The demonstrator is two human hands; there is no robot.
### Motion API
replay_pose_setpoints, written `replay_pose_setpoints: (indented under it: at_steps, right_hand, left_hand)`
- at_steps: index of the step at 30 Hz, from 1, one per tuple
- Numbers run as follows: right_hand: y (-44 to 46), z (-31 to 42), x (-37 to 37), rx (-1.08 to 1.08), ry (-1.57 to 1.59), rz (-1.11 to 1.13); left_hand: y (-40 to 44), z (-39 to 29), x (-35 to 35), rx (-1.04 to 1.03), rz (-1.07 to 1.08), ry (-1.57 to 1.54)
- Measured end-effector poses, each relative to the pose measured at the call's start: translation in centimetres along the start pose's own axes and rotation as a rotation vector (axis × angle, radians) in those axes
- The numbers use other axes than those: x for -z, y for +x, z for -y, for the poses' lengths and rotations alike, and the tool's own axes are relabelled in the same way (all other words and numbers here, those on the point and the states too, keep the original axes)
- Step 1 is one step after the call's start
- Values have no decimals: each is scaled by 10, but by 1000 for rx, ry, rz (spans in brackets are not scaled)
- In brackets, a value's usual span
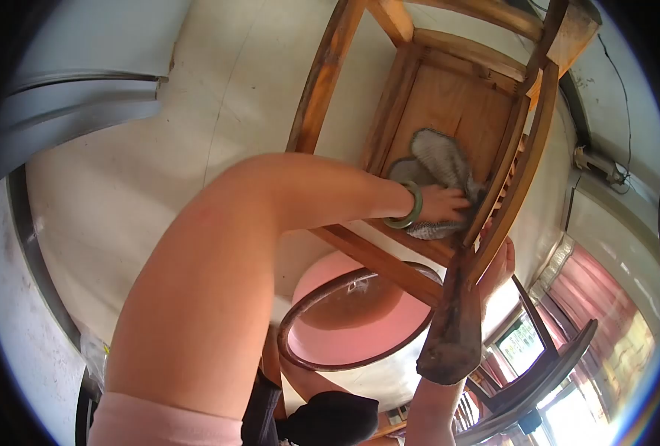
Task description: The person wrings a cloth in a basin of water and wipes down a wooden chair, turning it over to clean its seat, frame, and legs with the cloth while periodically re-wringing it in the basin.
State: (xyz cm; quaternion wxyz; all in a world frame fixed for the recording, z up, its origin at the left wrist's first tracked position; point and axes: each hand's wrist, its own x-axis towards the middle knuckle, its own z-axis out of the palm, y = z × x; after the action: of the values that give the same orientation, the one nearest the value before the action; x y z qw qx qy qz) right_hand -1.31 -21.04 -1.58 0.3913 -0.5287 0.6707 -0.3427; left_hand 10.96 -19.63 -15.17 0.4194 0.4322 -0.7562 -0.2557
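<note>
A wooden chair (326,82) is tipped over, with the brown panel of its seat (460,100) facing me. My left hand (443,204), with a green bangle (415,208) on the wrist, presses a bunched grey ribbed cloth (440,154) against the lower part of that panel, near the slatted side. Part of the cloth spreads out past my fingers. On the far side of the slatted rails, my right hand (501,256) is curled at the chair's frame; the rail and a dark-ended leg (453,342) partly hide it.
Below the chair stands a pink basin (322,346) with a dark rim and murky brown water. A second dark wooden chair (560,379) is at the lower right, near pink curtains (590,297). Pale floor (159,149) stretches left toward a grey-white furniture piece (92,111).
</note>
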Motion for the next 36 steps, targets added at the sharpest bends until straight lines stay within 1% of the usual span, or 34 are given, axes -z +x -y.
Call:
replay_pose_setpoints:
  at_steps: [2,3,7,11,13,15,18,19,21,22,23,25,26,27,29,32,34,35,36]
  right_hand:
    - [-2,3,-5,3,0,10]
    - [-5,9,-9,0,12,3]
    - [-3,7,-7,-5,18,-5]
    - [-1,1,-3,-10,39,8]
    - [2,-5,0,-13,53,16]
    - [0,-2,1,-35,26,7]
    - [-2,6,-3,-30,-29,13]
    - [-3,7,-3,-24,-12,2]
    - [-3,8,-5,-1,-78,0]
    - [-3,8,-4,-20,-67,21]
    - [-4,8,-2,-25,-70,13]
    - [-8,17,-7,-24,-132,24]
    - [-10,18,-9,-14,-97,25]
    - [-10,20,-10,-16,-97,22]
    - [-11,22,-10,-27,-107,20]
    - [-10,21,-9,-14,-168,13]
    - [-11,24,-10,-35,-139,13]
    - [-12,24,-11,-52,-101,15]
    - [-10,20,-10,-54,-142,5]
  left_hand:
    - [13,18,-16,-310,381,-237]
    - [11,20,-22,-305,383,-237]
    - [16,19,-39,-246,543,-118]
    - [19,17,-36,-195,676,5]
    - [18,19,-22,-184,768,92]
    - [7,28,1,-183,941,224]
    - [-29,40,66,-245,1206,357]
    - [-29,39,69,-253,1214,375]
    - [-31,36,65,-22,1207,404]
    - [-35,38,64,-6,1119,392]
    - [-33,41,61,-15,1123,387]
    - [-23,57,65,-100,1139,540]
    - [-20,65,74,-104,1045,522]
    - [-15,67,76,-107,1046,521]
    - [-8,68,75,-17,1098,567]
    - [2,61,84,-55,1156,614]
    - [22,60,95,139,1214,700]
    - [25,89,86,337,986,669]
    - [36,91,106,392,889,818]
